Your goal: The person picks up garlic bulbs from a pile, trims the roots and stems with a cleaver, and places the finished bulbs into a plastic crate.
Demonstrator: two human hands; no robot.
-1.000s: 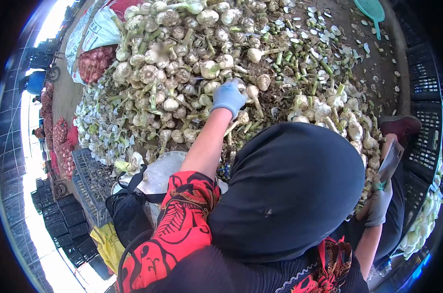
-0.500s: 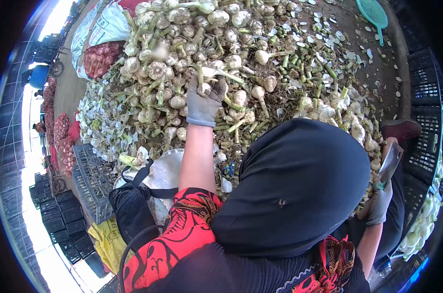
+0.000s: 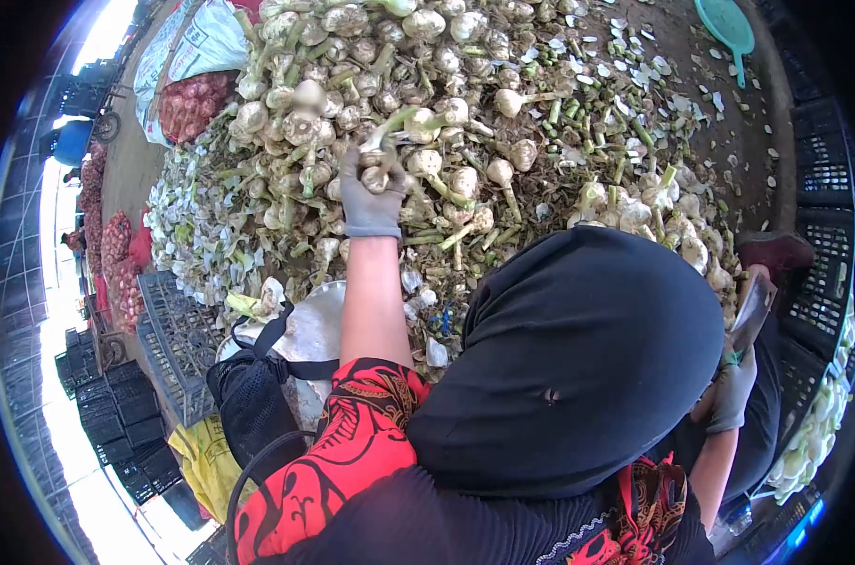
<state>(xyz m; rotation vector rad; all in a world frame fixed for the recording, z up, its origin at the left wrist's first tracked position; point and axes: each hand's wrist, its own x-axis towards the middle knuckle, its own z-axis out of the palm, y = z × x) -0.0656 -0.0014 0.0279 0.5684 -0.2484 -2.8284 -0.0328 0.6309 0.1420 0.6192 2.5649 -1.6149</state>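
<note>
A large heap of garlic bulbs with stems spreads over the ground ahead. My left hand, in a grey glove, is closed round a garlic bulb at the near side of the heap; its green stem points up and right. My right hand, also gloved, is at the lower right, closed on the handle of a wide metal blade that points up. Part of that hand is hidden behind the dark head covering.
Black crates line the right side. A grey crate, a black bag and a yellow sack are at the lower left. Red net sacks stand at the upper left. A green scoop lies at the upper right.
My left hand has moved slightly left and toward me, with the garlic bulb now lifted in its fingers. My right hand and the blade have hardly moved.
</note>
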